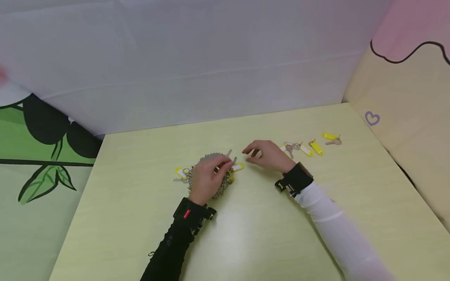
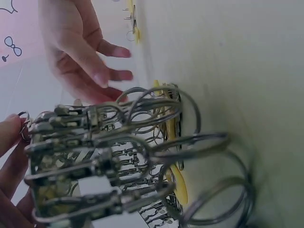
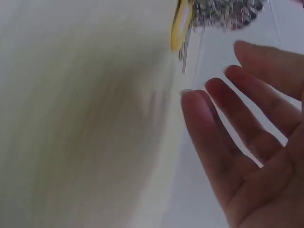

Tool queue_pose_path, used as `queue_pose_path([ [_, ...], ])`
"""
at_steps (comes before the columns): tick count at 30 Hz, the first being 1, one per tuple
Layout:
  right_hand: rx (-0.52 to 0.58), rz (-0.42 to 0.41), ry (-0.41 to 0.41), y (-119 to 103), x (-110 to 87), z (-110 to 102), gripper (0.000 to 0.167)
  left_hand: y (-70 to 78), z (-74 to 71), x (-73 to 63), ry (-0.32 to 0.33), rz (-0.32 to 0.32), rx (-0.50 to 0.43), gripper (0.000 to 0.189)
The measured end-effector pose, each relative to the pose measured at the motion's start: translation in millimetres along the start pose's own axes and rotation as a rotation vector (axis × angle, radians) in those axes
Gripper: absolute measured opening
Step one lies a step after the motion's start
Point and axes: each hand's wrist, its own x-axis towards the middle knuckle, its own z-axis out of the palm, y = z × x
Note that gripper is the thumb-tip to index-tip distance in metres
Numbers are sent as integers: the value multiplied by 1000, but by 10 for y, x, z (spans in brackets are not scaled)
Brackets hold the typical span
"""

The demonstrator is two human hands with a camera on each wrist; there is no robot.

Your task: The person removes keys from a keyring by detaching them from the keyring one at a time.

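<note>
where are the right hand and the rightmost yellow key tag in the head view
Right hand (image 1: 270,154): head view, on the back of the hand.
Rightmost yellow key tag (image 1: 329,136): head view, middle of its yellow body.

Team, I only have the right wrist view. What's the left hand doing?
Observer: Left hand pinches a small metal ring at the metal cluster; the left wrist view shows it.
Operator: Any tags beyond the right hand?
Observer: Yes. Head view has several yellow tags with keys on the table, off to its right.
Operator: And the cluster's left side?
Observer: Another yellow-edged tag and a key show there.
</note>
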Motion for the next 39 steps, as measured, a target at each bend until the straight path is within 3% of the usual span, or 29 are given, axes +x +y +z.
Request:
queue_pose_path([
  [4, -40, -80, -146, -168, 16, 223, 32, 3, -19, 7, -3, -13, 9, 12],
  [8, -79, -137, -187, -264, 15, 379, 28, 4, -36, 9, -12, -33, 3, 12],
  [16, -148, -148, -117, -428, -17, 627, 27, 20, -19, 13, 11, -57, 31, 12],
  [21, -192, -172, -96, -459, -22, 659, 28, 38, -13, 13, 23, -40, 50, 12],
  [24, -133, -140, -116, -412, -23, 561, 20, 45, -3, 20, 24, -35, 43, 13],
  [28, 91, -107, -172, -343, -7, 369, 4, 32, -7, 29, 15, -60, 32, 13],
  [34, 365, -62, -243, -282, 16, 196, 9, -3, -9, 33, -25, -97, 3, 10],
  [39, 474, -40, -284, -262, 24, 141, 14, -23, -31, 26, -170, -180, -152, 13],
])
